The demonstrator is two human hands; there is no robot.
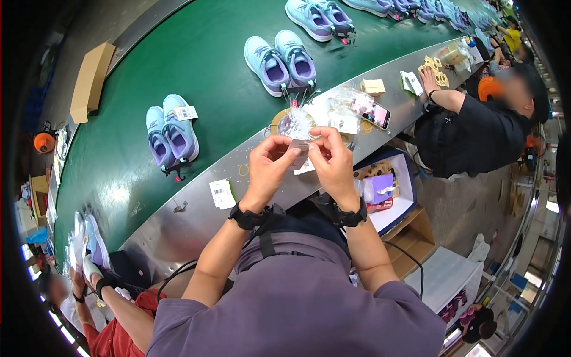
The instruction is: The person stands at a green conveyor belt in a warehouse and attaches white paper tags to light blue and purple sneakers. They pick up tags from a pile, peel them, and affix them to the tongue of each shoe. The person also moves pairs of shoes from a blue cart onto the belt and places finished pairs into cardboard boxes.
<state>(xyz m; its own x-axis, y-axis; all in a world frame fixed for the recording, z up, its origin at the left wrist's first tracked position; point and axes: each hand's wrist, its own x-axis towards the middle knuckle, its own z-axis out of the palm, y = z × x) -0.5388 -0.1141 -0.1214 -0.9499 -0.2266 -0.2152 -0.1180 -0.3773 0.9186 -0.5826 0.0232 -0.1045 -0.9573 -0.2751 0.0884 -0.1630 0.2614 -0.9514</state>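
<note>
Pinching a small clear packet (297,150) between both hands, left hand (269,169) and right hand (333,163) hold it above the metal surface (196,220), fingers closed on it. Risk: thin film slipping onto the green belt (178,59).

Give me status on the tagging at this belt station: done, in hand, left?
Done: the nearest pair of light-blue sneakers on the green belt already carries a white hang tag. In hand: left hand and right hand pinch a small clear packet between them. Left: the next pair shows no white tag; a heap of clear packets waits on the steel ledge.
</note>
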